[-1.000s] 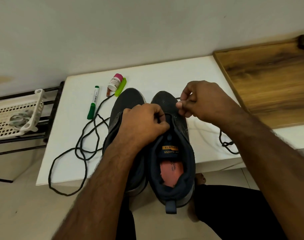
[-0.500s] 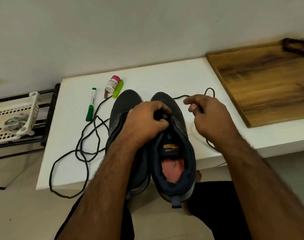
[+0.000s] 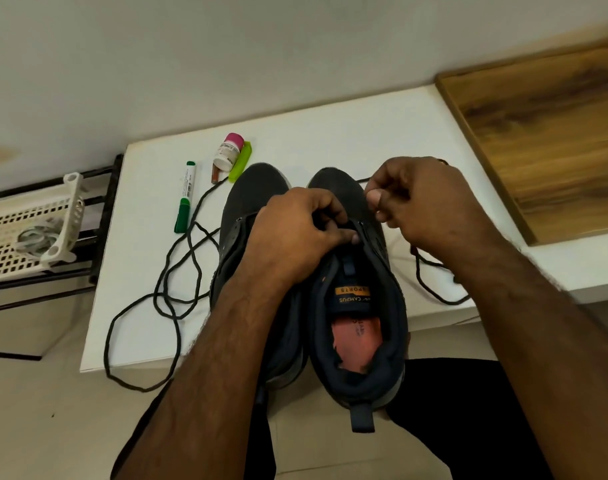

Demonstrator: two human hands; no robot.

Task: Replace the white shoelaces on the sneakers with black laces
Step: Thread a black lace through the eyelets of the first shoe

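Note:
Two dark sneakers stand side by side on the white table (image 3: pixel 313 133), heels toward me. My left hand (image 3: pixel 295 233) grips the eyelet flap and tongue of the right sneaker (image 3: pixel 361 327), which shows an orange insole. My right hand (image 3: pixel 420 202) pinches a black lace (image 3: pixel 430 289) just beside that shoe's upper eyelets; the lace trails off to the right over the table edge. The left sneaker (image 3: pixel 250 199) is partly hidden under my left forearm. A second black lace (image 3: pixel 171 278) lies in loose loops on the table at the left.
A green marker (image 3: pixel 185 195), a small pink-capped bottle (image 3: pixel 228 150) and a lime-green clip (image 3: pixel 241 161) lie behind the shoes. A white perforated basket (image 3: pixel 29 223) holding whitish laces sits on a black rack at the left. A wooden board (image 3: pixel 544 133) lies at the right.
My right hand reached out to the right along the lace, then came back up to the shoe's eyelets pinching it. My left hand stayed on the shoe.

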